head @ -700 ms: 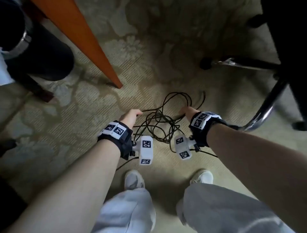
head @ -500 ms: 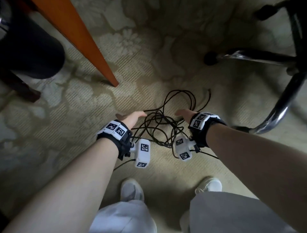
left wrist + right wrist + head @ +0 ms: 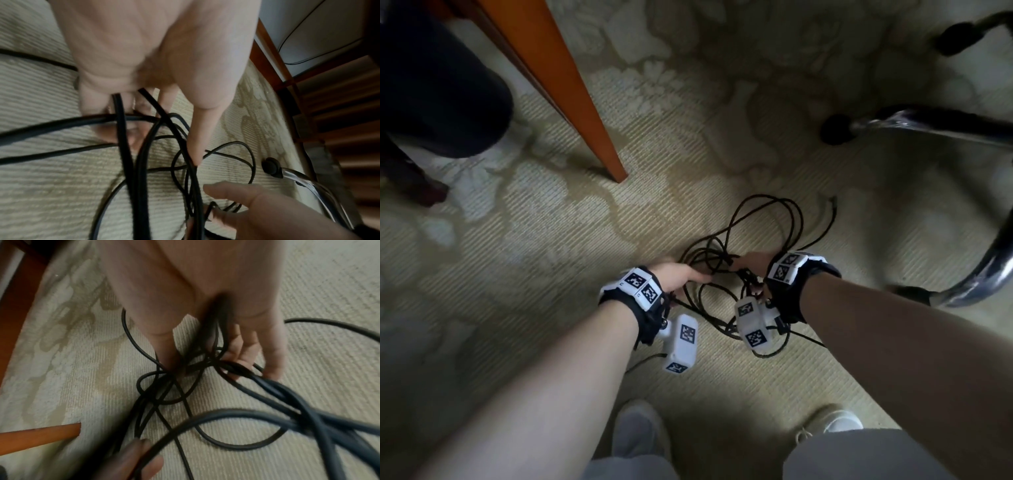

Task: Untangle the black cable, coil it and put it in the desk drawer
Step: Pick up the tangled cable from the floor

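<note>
The black cable (image 3: pixel 719 257) lies in a tangle of loops on the patterned carpet, with one free end pointing away to the right. My left hand (image 3: pixel 685 279) is at the tangle's left side. In the left wrist view its fingers (image 3: pixel 98 104) curl round strands of the cable (image 3: pixel 141 186) that run out from under the palm, while one digit points straight out. My right hand (image 3: pixel 751 262) is at the right side of the knot. In the right wrist view its fingers (image 3: pixel 242 360) hook a bundle of strands of the cable (image 3: pixel 273 386). The drawer is out of view.
An orange wooden desk leg (image 3: pixel 571 96) meets the carpet just beyond and to the left of the cable. A chrome chair base (image 3: pixel 989 267) with a black castor (image 3: pixel 834 130) curves round on the right. A dark shape (image 3: pixel 441 85) sits far left. My shoes (image 3: pixel 640 431) are below.
Both hands have moved inward onto the knot and closed on cable strands; earlier they reached out with fingers extended at the tangle's sides. The loops have shifted slightly.
</note>
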